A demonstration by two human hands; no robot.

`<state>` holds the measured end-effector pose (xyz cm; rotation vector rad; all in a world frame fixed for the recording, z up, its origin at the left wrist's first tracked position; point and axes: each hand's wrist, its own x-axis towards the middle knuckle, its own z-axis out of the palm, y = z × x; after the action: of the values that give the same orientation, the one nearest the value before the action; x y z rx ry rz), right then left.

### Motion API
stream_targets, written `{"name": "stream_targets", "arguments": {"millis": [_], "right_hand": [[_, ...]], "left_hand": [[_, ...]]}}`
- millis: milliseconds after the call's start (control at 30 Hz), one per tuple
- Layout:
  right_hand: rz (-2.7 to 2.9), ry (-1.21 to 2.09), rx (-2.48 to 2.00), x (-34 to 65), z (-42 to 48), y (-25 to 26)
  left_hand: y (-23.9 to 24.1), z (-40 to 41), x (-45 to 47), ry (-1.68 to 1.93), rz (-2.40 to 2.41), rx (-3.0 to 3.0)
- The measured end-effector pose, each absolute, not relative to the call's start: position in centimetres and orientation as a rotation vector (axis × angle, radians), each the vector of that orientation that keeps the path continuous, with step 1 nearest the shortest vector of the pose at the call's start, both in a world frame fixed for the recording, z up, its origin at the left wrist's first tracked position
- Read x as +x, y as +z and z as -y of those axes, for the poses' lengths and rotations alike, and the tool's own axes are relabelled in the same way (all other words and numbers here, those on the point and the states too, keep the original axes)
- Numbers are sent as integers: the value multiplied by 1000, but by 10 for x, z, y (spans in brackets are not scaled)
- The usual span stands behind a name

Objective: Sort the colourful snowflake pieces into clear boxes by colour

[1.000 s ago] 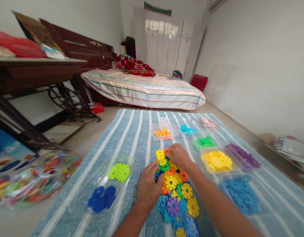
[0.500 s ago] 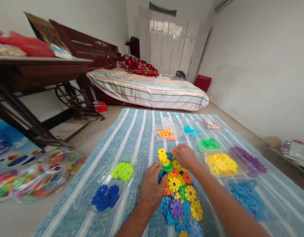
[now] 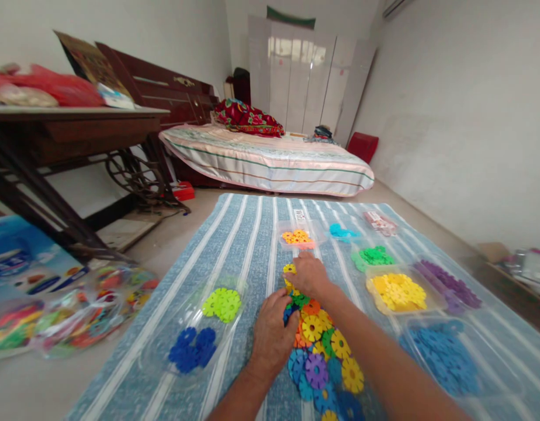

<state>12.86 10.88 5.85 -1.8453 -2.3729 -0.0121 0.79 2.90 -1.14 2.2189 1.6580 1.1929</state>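
Note:
A joined chain of bright snowflake-shaped plastic discs point(image 3: 323, 349) lies on a blue striped cloth point(image 3: 248, 234) in front of me. My left hand point(image 3: 273, 334) rests on its left side with the fingers curled over dark blue and green discs. My right hand point(image 3: 309, 275) reaches over the chain's far end, fingers bent down on the yellow discs there; what it grips is hidden. Just beyond it stands a clear tray of orange discs point(image 3: 297, 237).
Clear trays hold sorted discs: lime point(image 3: 221, 304) and dark blue point(image 3: 191, 349) on the left, yellow point(image 3: 398, 290), green point(image 3: 371, 255), purple point(image 3: 449, 283) and blue point(image 3: 445, 351) on the right. Bags of discs point(image 3: 72, 310) lie left of the cloth. A table point(image 3: 77, 126) and a bed point(image 3: 270, 158) stand beyond.
My right hand has slid forward and left along the chain's far end, toward the tray of orange discs. My left hand has stayed on the chain. The camera has shifted slightly.

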Motion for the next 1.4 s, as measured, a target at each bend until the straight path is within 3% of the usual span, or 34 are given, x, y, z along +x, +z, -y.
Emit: {"name": "stream_targets", "arguments": {"millis": [433,833,1133,1400], "right_hand": [[2334,-173,-1695,133,-88,46],[1724,-662,-2019,269,-34,85],[2235,4,-1879,159,-55,73],[2370,7,-1853,124,-81,49]], "left_hand": [[-11,-34,5,1182,-1628,2236],[-6,-31,5,1172,-1617,2217],[-9,-32,4,1231,-1577,2210],[-5,-31,4,1218,-1569,2170]]}}
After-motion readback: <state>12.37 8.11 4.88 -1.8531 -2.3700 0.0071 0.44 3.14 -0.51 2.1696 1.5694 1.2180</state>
